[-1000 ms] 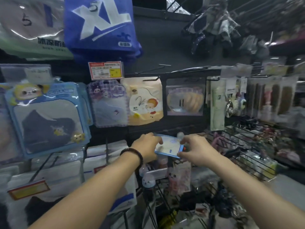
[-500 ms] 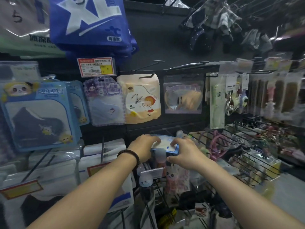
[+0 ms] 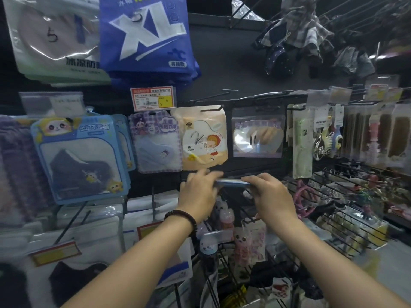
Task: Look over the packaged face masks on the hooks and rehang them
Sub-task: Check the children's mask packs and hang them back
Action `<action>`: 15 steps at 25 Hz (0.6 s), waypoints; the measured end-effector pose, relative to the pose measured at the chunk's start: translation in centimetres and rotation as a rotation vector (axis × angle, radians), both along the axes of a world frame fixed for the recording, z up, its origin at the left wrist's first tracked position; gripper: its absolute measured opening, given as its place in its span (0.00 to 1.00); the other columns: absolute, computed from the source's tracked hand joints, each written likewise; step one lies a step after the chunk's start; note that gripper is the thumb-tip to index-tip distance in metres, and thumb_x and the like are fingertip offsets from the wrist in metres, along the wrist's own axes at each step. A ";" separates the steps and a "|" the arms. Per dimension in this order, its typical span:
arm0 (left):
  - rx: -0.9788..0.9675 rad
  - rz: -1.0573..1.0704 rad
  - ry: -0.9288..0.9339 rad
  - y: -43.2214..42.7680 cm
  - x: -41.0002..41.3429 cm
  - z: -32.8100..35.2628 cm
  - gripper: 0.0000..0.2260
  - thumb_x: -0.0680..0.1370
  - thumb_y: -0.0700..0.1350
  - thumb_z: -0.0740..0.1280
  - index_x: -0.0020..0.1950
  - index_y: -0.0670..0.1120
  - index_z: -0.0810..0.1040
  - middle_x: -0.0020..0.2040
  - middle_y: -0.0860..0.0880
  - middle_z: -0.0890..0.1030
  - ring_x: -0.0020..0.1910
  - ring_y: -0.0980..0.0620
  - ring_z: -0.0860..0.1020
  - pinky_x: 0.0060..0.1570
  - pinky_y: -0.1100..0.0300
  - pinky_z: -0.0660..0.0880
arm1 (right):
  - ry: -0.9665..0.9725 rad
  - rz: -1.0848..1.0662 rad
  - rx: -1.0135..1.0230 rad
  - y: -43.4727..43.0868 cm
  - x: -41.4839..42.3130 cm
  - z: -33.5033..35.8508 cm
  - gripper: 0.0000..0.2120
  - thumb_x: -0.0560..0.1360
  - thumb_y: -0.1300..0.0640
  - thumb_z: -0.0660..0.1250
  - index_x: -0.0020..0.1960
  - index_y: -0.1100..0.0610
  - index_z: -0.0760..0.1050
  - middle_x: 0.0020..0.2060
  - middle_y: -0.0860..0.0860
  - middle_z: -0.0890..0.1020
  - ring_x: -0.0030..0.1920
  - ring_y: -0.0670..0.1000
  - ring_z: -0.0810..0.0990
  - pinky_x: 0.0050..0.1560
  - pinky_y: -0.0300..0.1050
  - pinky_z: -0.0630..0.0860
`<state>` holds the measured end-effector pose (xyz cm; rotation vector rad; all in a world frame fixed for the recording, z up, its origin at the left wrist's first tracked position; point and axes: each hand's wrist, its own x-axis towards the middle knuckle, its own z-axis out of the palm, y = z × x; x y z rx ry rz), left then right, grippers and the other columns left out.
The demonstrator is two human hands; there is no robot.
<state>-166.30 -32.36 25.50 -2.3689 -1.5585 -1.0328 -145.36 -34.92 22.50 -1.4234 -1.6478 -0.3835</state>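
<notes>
Head view: a shop display of hooks on a dark panel, seen over the person's two forearms.
Blue packet (image 3: 231,182): held between both hands in front of the panel, just below the lower edge of the cream mirror packet (image 3: 203,138) and above a group of small bottles with animal-shaped caps (image 3: 223,215).
Orientation: the blue packet is seen edge-on as a thin strip; its long axis runs left to right and nearly level, the right end slightly lower, with the flat faces turned up and down.
Left hand (image 3: 198,196): grips the left end of the strip, fingers curled up and over it; the fingertips are blurred.
Right hand (image 3: 270,196): grips the right end, fingers laid along the top edge; the thumb is hidden underneath.
Bracelet (image 3: 181,218): dark beads, on the left wrist.
Hanging row, left to right: blue panda mask packet (image 3: 80,156) with a dark mask inside, purple checked mask packet (image 3: 156,141), the cream mirror packet, clear pouch (image 3: 258,133); all hang flat, faces toward the camera.
Price tag (image 3: 152,97): red and yellow, directly above the purple checked mask packet.
XL bag (image 3: 144,34): blue, hanging in the upper row.
Wire rack (image 3: 347,221): black, to the right of the right hand, holding small items too blurred to identify.
</notes>
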 end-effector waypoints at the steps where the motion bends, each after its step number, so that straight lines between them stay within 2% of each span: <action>1: 0.014 0.048 -0.164 -0.8 0.0 0.4 0.23 0.82 0.53 0.71 0.76 0.60 0.70 0.72 0.50 0.72 0.71 0.44 0.70 0.69 0.44 0.74 | 0.008 -0.002 0.060 -0.3 0.2 0.1 0.15 0.79 0.61 0.77 0.64 0.48 0.86 0.49 0.50 0.84 0.47 0.59 0.84 0.42 0.54 0.82; 2: -0.028 0.117 -0.375 -1.5 0.1 0.7 0.27 0.79 0.54 0.75 0.75 0.57 0.67 0.73 0.48 0.68 0.72 0.44 0.67 0.69 0.47 0.73 | 0.022 -0.004 0.118 -0.6 0.2 0.2 0.16 0.78 0.62 0.78 0.64 0.49 0.86 0.49 0.50 0.84 0.47 0.58 0.83 0.42 0.53 0.82; 3: -0.154 0.149 -0.639 -2.4 0.2 1.3 0.31 0.76 0.54 0.77 0.73 0.54 0.65 0.74 0.46 0.66 0.71 0.44 0.68 0.67 0.48 0.74 | 0.038 -0.006 0.172 -1.0 0.2 0.2 0.18 0.77 0.63 0.78 0.64 0.50 0.86 0.48 0.50 0.83 0.46 0.58 0.83 0.41 0.52 0.82; 4: -0.337 0.091 -0.943 -3.3 0.4 1.8 0.32 0.74 0.54 0.77 0.71 0.50 0.65 0.73 0.44 0.69 0.69 0.43 0.73 0.63 0.49 0.77 | 0.050 -0.005 0.221 -1.4 0.1 0.2 0.19 0.77 0.65 0.78 0.65 0.51 0.86 0.48 0.51 0.83 0.46 0.58 0.83 0.41 0.52 0.82; 5: -0.517 -0.077 -1.245 -4.0 0.5 2.1 0.32 0.72 0.53 0.76 0.71 0.46 0.68 0.71 0.41 0.76 0.65 0.42 0.80 0.60 0.48 0.81 | 0.050 0.002 0.263 -1.9 -0.3 0.2 0.20 0.76 0.68 0.76 0.65 0.52 0.86 0.48 0.51 0.83 0.46 0.58 0.83 0.40 0.53 0.82; 6: -0.665 -0.268 -1.462 -4.6 0.7 2.2 0.30 0.73 0.53 0.75 0.71 0.43 0.72 0.67 0.38 0.82 0.61 0.39 0.84 0.58 0.46 0.84 | 0.032 0.011 0.297 -2.4 -0.7 0.1 0.20 0.77 0.69 0.73 0.65 0.53 0.86 0.48 0.52 0.83 0.45 0.58 0.83 0.39 0.53 0.82; 7: -0.731 -0.419 -1.585 -5.1 0.7 2.3 0.26 0.76 0.52 0.74 0.70 0.40 0.76 0.63 0.36 0.85 0.59 0.38 0.86 0.58 0.45 0.85 | -0.008 0.016 0.326 -3.0 -1.3 -0.1 0.19 0.78 0.68 0.70 0.65 0.54 0.86 0.48 0.53 0.83 0.45 0.59 0.83 0.37 0.54 0.82; 8: -0.714 -0.476 -1.634 -5.3 0.5 2.2 0.24 0.79 0.51 0.73 0.69 0.39 0.78 0.61 0.36 0.86 0.58 0.37 0.87 0.57 0.44 0.85 | -0.065 0.016 0.349 -3.5 -1.9 -0.4 0.19 0.78 0.66 0.68 0.65 0.55 0.86 0.48 0.53 0.84 0.45 0.59 0.83 0.37 0.54 0.83; 10: -0.585 -0.417 -1.643 -5.3 0.0 2.1 0.18 0.82 0.49 0.71 0.67 0.39 0.79 0.58 0.36 0.87 0.56 0.37 0.87 0.52 0.44 0.86 | -0.184 0.031 0.379 -4.5 -3.1 -1.0 0.20 0.78 0.64 0.66 0.67 0.55 0.86 0.50 0.55 0.85 0.46 0.59 0.83 0.39 0.55 0.84; 12: -0.468 -0.316 -1.637 -4.8 -1.0 2.1 0.11 0.85 0.45 0.68 0.65 0.41 0.80 0.57 0.38 0.88 0.54 0.37 0.88 0.49 0.40 0.87 | -0.265 0.098 0.364 -5.4 -4.0 -1.1 0.21 0.77 0.59 0.70 0.69 0.54 0.85 0.52 0.54 0.84 0.46 0.58 0.82 0.44 0.55 0.82; 13: -0.418 -0.292 -1.619 -4.7 -1.8 2.1 0.10 0.85 0.43 0.67 0.64 0.43 0.81 0.56 0.40 0.88 0.54 0.38 0.88 0.51 0.37 0.86 | -0.296 0.156 0.340 -5.9 -4.3 -0.8 0.20 0.78 0.53 0.73 0.69 0.53 0.84 0.52 0.53 0.83 0.47 0.57 0.81 0.46 0.54 0.80; 15: -0.346 -0.263 -1.501 -4.9 -3.2 2.4 0.09 0.83 0.39 0.66 0.61 0.43 0.83 0.53 0.44 0.89 0.52 0.42 0.88 0.56 0.36 0.84 | -0.315 0.259 0.302 -6.7 -5.0 0.1 0.22 0.79 0.38 0.71 0.65 0.52 0.86 0.51 0.51 0.81 0.49 0.55 0.79 0.50 0.53 0.76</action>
